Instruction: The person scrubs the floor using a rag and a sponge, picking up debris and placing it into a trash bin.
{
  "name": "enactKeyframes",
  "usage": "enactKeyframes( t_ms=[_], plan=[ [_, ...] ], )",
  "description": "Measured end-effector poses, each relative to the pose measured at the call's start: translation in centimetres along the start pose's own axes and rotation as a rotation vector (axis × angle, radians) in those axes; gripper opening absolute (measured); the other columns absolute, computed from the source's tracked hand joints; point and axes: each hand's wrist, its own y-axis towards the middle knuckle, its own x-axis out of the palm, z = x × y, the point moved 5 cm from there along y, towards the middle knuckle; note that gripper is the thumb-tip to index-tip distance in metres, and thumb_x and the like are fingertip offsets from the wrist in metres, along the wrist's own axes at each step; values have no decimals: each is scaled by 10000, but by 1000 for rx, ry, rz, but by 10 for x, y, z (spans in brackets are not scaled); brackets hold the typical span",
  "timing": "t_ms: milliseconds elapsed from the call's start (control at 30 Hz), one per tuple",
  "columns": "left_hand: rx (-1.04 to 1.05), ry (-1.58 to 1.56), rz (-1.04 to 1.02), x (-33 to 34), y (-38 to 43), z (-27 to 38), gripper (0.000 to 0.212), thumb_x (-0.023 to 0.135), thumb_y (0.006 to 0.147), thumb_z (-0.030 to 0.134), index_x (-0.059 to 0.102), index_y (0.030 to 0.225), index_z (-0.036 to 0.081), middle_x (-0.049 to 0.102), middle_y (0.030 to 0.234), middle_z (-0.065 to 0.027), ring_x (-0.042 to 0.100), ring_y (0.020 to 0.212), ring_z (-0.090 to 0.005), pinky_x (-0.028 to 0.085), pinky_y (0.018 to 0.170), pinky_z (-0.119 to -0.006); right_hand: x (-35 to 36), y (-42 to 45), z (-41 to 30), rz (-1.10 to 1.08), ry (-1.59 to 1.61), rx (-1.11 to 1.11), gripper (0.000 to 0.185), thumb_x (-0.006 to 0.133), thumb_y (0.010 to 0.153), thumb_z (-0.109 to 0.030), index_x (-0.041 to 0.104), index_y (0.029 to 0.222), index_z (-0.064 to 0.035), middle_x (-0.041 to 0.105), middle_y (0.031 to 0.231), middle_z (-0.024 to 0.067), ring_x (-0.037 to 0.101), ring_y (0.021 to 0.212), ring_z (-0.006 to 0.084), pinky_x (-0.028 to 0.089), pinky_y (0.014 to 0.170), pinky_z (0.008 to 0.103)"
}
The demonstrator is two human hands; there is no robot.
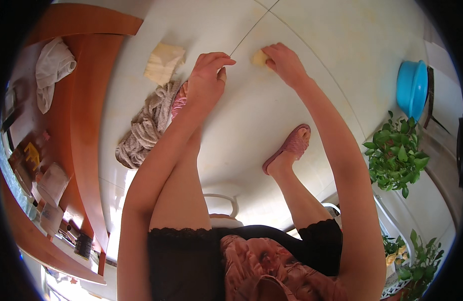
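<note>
My right hand [286,64] presses a small pale yellow piece [259,58], a sponge or folded cloth, onto the light tiled floor [239,124]. Its far part is hidden under the fingers. My left hand [209,77] hovers to the left with nothing in it, thumb and forefinger slightly apart. Beyond its wrist, on the left, a pale yellow cloth-like sheet [163,62] lies creased on the floor. Below that sheet a crumpled grey-brown towel [143,131] rests against my left foot in a pink slipper [178,106].
My right foot wears a pink slipper [290,148]. A wooden table [86,113] at left bears a white cloth [54,71] and several containers. At right stand a blue plastic basin [411,88] and a leafy potted plant [397,154]. A white curved chair part [231,201] shows behind my legs.
</note>
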Motion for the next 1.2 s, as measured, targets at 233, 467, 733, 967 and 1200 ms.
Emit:
enactKeyframes(
  t_ms=[233, 467, 733, 967, 1200],
  plan=[
    [27, -6, 8, 1, 3, 5, 296, 589, 829, -62, 714, 1012, 134, 650, 1122, 5, 569, 1075, -188, 503, 833, -317, 21, -54, -13, 129, 27, 17, 276, 671, 734, -23, 628, 1003, -67, 635, 926, 55, 582, 896, 256, 522, 771, 365],
    [-47, -47, 50, -12, -1, 0, 289, 580, 832, -58, 717, 1006, 127, 654, 1124, 2, 571, 1080, -192, 506, 827, -315, 48, -95, -26, 227, -189, 266, 336, 709, 683, -37, 618, 1005, -75, 628, 937, 60, 591, 904, 245, 534, 731, 361],
    [28, -29, 85, -19, -5, -4, 289, 575, 834, -58, 720, 998, 130, 655, 1123, 2, 577, 1082, -187, 517, 738, -307, 43, -115, -21, 342, 550, 897, 225, 680, 728, -147, 674, 913, -20, 653, 732, 104, 603, 640, 242, 503, 632, 342],
    [6, -83, 104, -24, -7, -7, 302, 581, 831, -57, 721, 1005, 148, 654, 1110, 5, 585, 1051, -177, 518, 704, -296, 5, -61, 6, 328, 228, 733, 187, 667, 748, -135, 657, 886, -9, 651, 758, 116, 603, 673, 258, 497, 645, 360],
    [-15, -68, 96, -17, -4, 0, 281, 588, 802, -89, 711, 954, 114, 658, 1063, 2, 579, 1006, -205, 519, 793, -326, 29, -55, -16, 344, -185, 410, 207, 686, 752, -104, 618, 939, -47, 637, 908, 103, 594, 871, 300, 507, 729, 415]
  ],
)
